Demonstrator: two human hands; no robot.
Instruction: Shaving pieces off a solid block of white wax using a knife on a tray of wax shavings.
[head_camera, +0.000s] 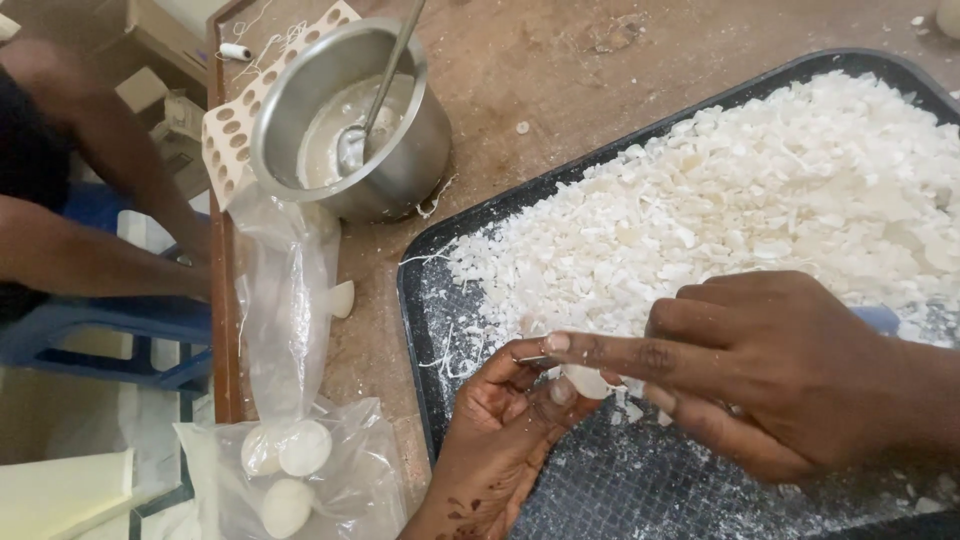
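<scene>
Disc (585, 381), white, rounded, waxy, pinched between fingers (560, 390)

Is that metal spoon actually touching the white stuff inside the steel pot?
Touching. The head view shows the spoon with its bowl sunk into the white liquid at the bottom of the steel pot, its handle leaning out over the rim.

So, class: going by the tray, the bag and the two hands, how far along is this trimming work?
Done: a big heap of white shavings covers much of the black tray. In hand: the left hand holds a white round piece, with the right hand working over it with what may be a thin blade. Left: three white discs sit in the clear plastic bag; whether they are trimmed cannot be told.
</scene>
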